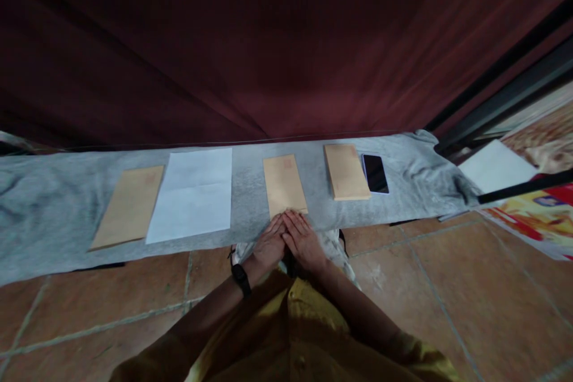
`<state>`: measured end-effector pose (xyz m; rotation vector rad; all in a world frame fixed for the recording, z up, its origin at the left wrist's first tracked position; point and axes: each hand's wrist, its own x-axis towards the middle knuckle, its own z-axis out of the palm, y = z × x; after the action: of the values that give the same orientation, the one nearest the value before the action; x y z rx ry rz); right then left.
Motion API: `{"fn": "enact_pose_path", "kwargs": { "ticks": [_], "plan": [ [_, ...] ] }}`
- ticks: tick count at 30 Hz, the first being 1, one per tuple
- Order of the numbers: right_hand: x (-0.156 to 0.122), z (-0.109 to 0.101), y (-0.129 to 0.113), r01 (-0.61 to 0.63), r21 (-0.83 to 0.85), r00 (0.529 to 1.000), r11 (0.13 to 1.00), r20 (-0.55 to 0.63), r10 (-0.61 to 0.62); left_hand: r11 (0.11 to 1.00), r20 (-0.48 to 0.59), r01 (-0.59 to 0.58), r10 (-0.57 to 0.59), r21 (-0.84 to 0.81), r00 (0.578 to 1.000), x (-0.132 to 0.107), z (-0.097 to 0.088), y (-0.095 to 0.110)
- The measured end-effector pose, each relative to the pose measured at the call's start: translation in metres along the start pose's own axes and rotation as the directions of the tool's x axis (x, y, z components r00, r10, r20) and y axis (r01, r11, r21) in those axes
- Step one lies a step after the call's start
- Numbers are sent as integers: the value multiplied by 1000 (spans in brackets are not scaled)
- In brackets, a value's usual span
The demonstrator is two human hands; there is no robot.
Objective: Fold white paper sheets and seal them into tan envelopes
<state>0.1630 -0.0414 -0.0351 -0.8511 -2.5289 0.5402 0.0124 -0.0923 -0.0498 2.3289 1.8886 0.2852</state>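
From the head camera I see the plain brown paper envelope (284, 185) lying lengthwise in the middle of the long grey felt-like cloth (54, 209), its near short end under both hands. The left hand (267, 246) and right hand (305, 242) lie side by side and touching. Their fingers are flat and held together, pressing down on the envelope's near edge rather than gripping it.

My worry is slip. The paper looks light and the cloth loose, so a sideways push from the palms could skew the envelope or ruck the cloth beneath it. That could nudge the neighbours. A white sheet of paper (192, 194) lies to the left, and beyond it a second brown envelope (129, 206). To the right sits a thicker stack of brown envelopes (346, 171), with a black smartphone (375, 173) just beside it.

The cloth runs as a strip along the foot of a dark maroon curtain (268, 42). On the near side is terracotta tile floor (447, 286). I cannot tell whether the strip is raised. The light is dim.
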Motion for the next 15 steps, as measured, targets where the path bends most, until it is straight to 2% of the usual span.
{"fn": "enact_pose_path", "kwargs": {
  "ticks": [6,11,15],
  "plan": [
    [-7,0,4,-31,-86,999,996,-11,30,994,14,-74,73,83,997,-1,0,-5],
    [-10,-2,5,-73,-125,997,990,-24,70,992,25,-99,97,82,995,-1,0,-5],
    [-12,-1,7,-115,-134,992,984,-59,108,990,-11,-121,122,73,992,-2,2,-6]
  ]
}}
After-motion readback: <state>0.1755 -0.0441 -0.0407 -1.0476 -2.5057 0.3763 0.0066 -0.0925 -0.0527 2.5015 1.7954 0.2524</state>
